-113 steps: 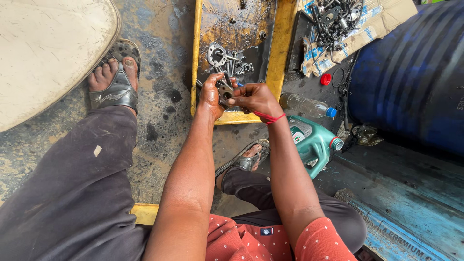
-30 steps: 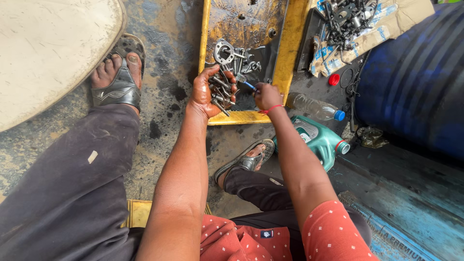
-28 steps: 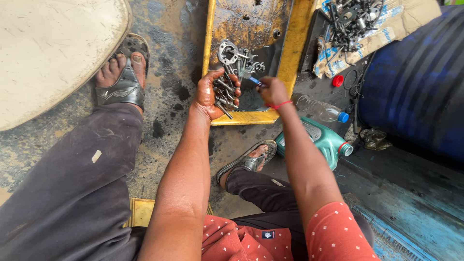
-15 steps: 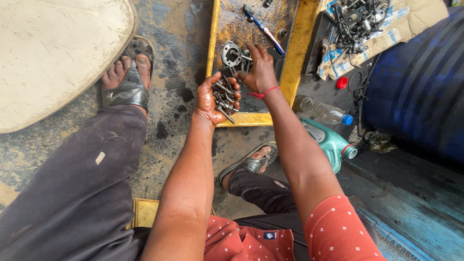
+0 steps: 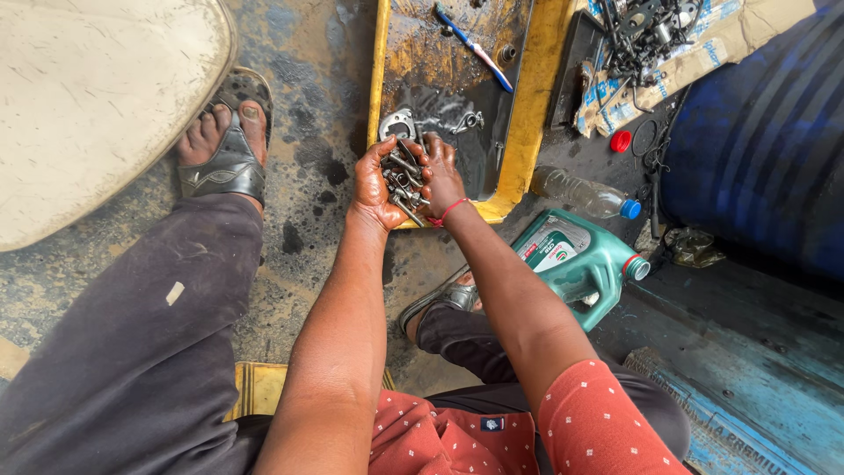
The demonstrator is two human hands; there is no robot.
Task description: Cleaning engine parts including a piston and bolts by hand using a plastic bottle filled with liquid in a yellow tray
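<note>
Yellow tray [image 5: 530, 105], teal jug [image 5: 587, 264] w/ red cap, blue drum [image 5: 765, 141], red white-dotted shirt [image 5: 598, 422].

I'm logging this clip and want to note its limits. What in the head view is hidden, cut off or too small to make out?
- Greasy metal bolts in the cupped left hand: the right hand covers part of the pile, so no count.
- Oily yellow metal tray: far end cut off by the top edge.
- Tangle of dark metal parts on cardboard: too small to identify.
- Green plastic oil jug: its base is behind the right forearm.
</note>
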